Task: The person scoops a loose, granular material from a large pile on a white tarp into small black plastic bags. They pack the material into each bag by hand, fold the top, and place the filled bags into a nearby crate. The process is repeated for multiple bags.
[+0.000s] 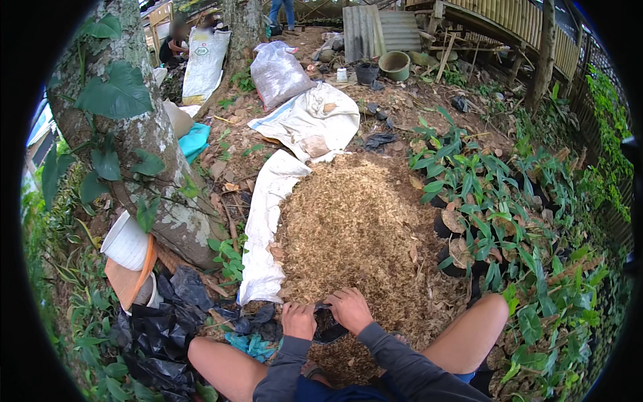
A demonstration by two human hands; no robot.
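Observation:
Between my bent knees, both hands grip the rim of a black plastic bag (329,331) whose mouth faces up. My left hand (299,319) pinches the rim at its left side. Across from it, my right hand (348,309) has its fingers curled over the rim at the top right. What fills the bag is too dark to tell. A broad heap of brown, shredded planting medium (351,226) spreads just beyond the hands. Along its left edge lies a white woven sack (263,236).
Leafy seedlings in black bags (452,221) line the right. Black plastic sheets (166,326) and a white bucket (128,241) lie left, below a tree trunk (171,201). Farther off are a filled clear bag (281,73), a green pot (395,65) and several people.

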